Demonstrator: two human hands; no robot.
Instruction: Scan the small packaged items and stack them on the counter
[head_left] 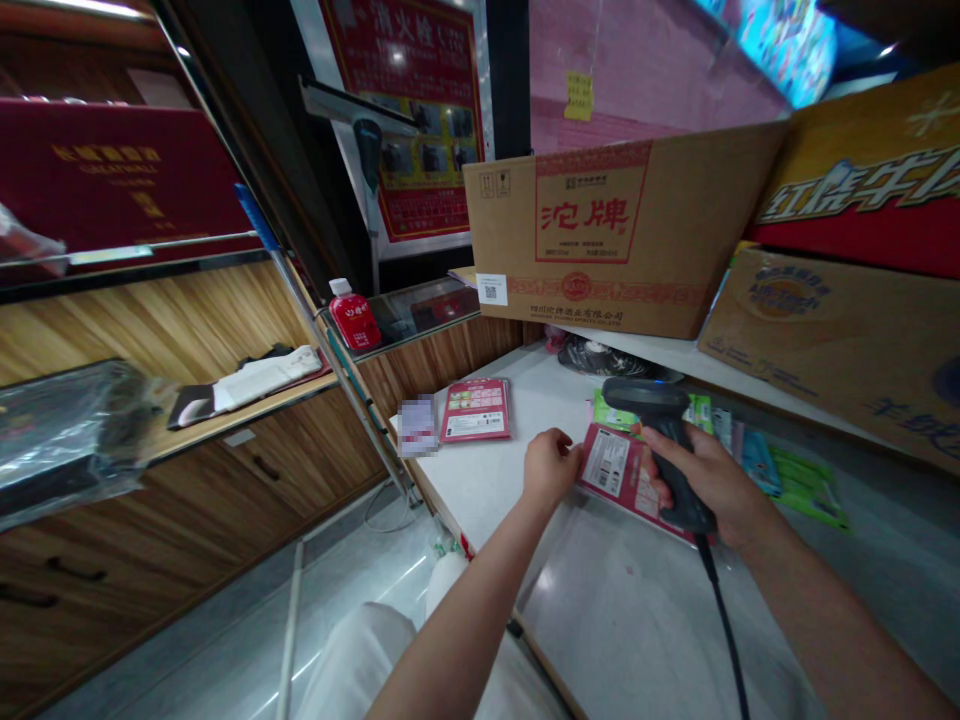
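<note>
The right hand (pixel 709 480) is gripping a barcode scanner (pixel 670 450) over a red package (pixel 611 465); the left hand (pixel 551 467) is curling at the package's edge, grip unclear.

Red bottle (pixel 355 318) (white-capped), squeegee (pixel 367 150), yellow note (pixel 579 95)
</note>
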